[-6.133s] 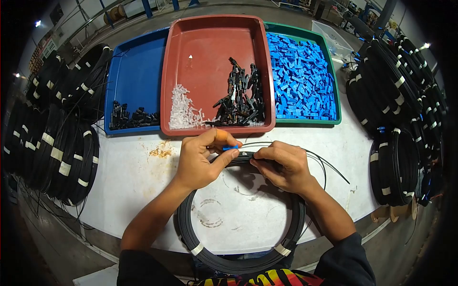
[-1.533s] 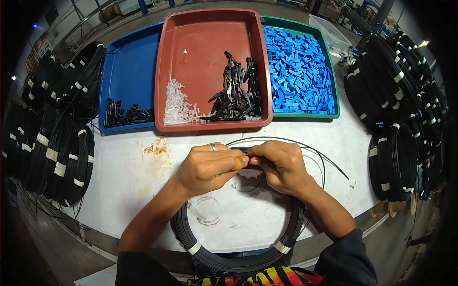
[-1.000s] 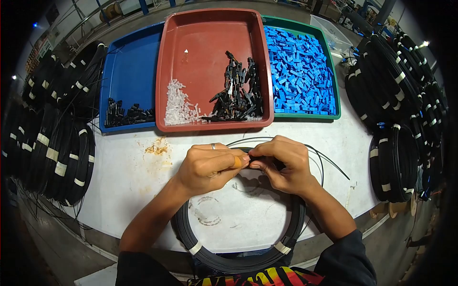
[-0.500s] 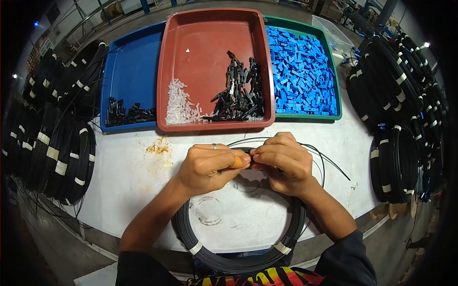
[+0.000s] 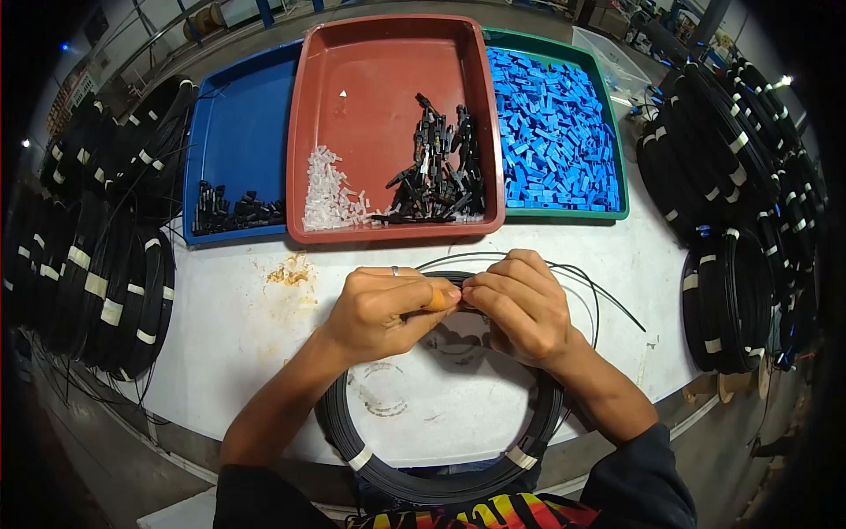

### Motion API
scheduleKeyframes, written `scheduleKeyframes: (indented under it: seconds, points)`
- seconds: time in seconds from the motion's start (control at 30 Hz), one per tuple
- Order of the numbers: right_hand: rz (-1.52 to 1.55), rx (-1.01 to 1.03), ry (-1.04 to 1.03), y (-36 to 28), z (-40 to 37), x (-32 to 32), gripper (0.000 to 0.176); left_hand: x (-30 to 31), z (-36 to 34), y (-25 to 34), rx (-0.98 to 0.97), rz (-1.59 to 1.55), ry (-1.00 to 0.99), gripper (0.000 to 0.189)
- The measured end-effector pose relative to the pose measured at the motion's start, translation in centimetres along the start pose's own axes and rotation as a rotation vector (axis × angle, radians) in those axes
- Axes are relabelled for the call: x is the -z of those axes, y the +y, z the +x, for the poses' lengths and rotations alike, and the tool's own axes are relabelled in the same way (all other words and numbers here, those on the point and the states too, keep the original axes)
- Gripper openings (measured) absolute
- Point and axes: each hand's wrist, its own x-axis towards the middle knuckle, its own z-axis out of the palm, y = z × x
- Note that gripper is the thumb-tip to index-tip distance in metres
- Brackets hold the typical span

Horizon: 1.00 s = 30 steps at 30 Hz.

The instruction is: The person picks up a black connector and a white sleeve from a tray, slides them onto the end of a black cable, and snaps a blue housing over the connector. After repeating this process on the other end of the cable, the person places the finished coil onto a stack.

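Note:
My left hand [image 5: 379, 307] and my right hand [image 5: 524, 309] meet fingertip to fingertip at the far side of a black cable coil [image 5: 335, 410]. Both are closed in a pinch. Whatever lies between the fingertips is too small and covered to make out. An orange wrap [image 5: 438, 299] shows at my left thumb, and a ring [image 5: 395, 271] is on a finger of that hand. White tape [image 5: 361, 458] binds the coil, which lies partly on the table and reaches its near edge. Behind my right hand, a loose cable end [image 5: 624, 313] curves out to the right.
A blue tray [image 5: 242, 115] with black parts, a red tray [image 5: 370, 79] with clear and black pieces, and a green tray [image 5: 624, 176] full of blue clips [image 5: 555, 132] stand at the back. Taped cable coils [image 5: 97, 282] are stacked left, more coils [image 5: 727, 300] right. Yellowish crumbs [image 5: 289, 273] lie on the table.
My right hand's fingers have shifted slightly left and curled differently at the pinch. My left hand stays nearly where it was. The view has drifted a little.

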Motion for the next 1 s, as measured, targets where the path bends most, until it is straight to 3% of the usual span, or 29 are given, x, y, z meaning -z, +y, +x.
scheduleKeyframes:
  seconds: [0.03,0.1,0.23,0.37,0.43,0.67,0.77,0.93,1.0]
  points:
    - [-0.003,-0.002,0.001,0.1,-0.2,0.0,0.038,0.1,0.0,-0.1,-0.024,0.001,0.007,0.013]
    - [0.221,-0.231,-0.105,0.4,-0.7,0.0,0.038,0.1,0.1,-0.3,-0.053,-0.001,0.008,0.013]
    - [0.239,-0.18,0.01,0.4,-0.3,-0.3,0.041,0.0,0.0,-0.4,-0.032,-0.014,0.01,0.014]
    - [0.124,-0.099,-0.01,0.2,-0.2,0.3,0.041,0.2,0.1,0.0,-0.028,-0.017,-0.003,0.016]
    - [0.206,-0.203,-0.093,0.3,-0.7,0.0,0.038,0.1,0.0,-0.5,-0.066,-0.005,-0.013,0.017]
    - [0.215,-0.186,-0.018,0.0,0.1,0.0,0.039,0.2,0.0,-0.4,-0.054,-0.021,0.031,0.018]
    - [0.096,-0.116,-0.022,0.0,0.0,0.2,0.031,0.0,-0.1,-0.5,-0.089,-0.004,0.013,0.018]
    - [0.254,-0.296,-0.126,0.2,-0.7,0.0,0.033,-0.1,-0.2,-0.9,-0.155,0.026,-0.01,0.018]
    - [0.253,-0.278,-0.092,0.2,-0.3,0.0,0.033,0.0,-0.1,-0.7,-0.144,0.03,-0.016,0.018]
